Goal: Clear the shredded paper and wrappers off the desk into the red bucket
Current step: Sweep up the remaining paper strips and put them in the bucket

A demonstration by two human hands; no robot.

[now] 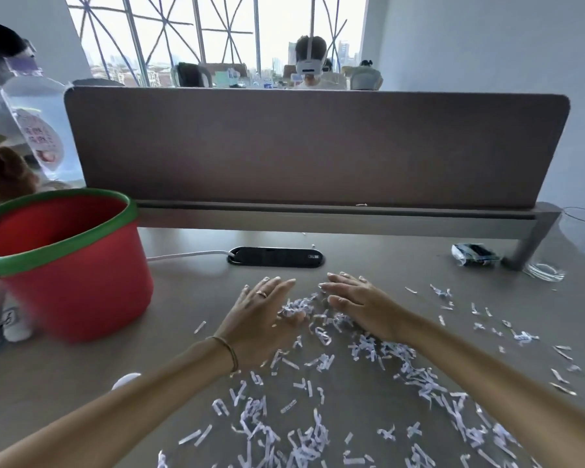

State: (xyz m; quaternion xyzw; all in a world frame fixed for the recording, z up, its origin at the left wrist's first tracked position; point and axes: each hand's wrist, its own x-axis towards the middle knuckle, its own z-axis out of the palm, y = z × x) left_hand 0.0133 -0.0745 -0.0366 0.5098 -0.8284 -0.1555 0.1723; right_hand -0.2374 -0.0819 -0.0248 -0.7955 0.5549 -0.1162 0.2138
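White shredded paper (pixel 318 400) lies scattered over the grey desk (pixel 190 288), from the middle to the near and right edges. My left hand (pixel 260 309) and my right hand (pixel 355 298) lie flat side by side on the far end of the pile, fingers straight, with a small heap of shreds (pixel 301 307) between them. The red bucket (pixel 68 261) with a green rim stands on the desk to the left of my left hand. A crumpled wrapper (pixel 475 255) lies at the far right near the divider's leg.
A brown divider panel (pixel 314 150) closes the back of the desk. A black cable port (pixel 276 257) with a white cable sits just beyond my hands. A clear glass (pixel 547 265) stands at the right edge. A plastic bottle (pixel 38 126) rises behind the bucket.
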